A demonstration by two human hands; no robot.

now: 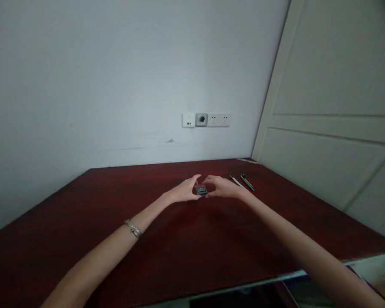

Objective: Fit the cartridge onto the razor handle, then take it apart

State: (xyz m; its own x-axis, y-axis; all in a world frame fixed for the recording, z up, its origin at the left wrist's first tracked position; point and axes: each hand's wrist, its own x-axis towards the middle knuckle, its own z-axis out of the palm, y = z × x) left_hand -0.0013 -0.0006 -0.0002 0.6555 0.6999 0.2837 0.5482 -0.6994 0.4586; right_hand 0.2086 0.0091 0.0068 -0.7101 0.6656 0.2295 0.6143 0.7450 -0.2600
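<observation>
My left hand [188, 189] and my right hand [220, 187] meet over the middle of the table. Between them is a small green thing [201, 191], with a partly see-through, reddish-looking upper part; its exact kind is too small to tell. The fingers of each hand curve around one side of it, thumbs low and near, fingertips at the far side. A bracelet [133, 229] circles my left wrist. Just beyond my right wrist lie two slim items: a pale, thin strip [236, 181] and a dark, narrow one [247, 182].
The dark red wooden table [131, 184] reaches back to a white wall [131, 77] with sockets [218, 120] and a grey switch plate [201, 119]. A pale panelled door or cabinet side [327, 94] bounds the right. Dark items show below the near edge.
</observation>
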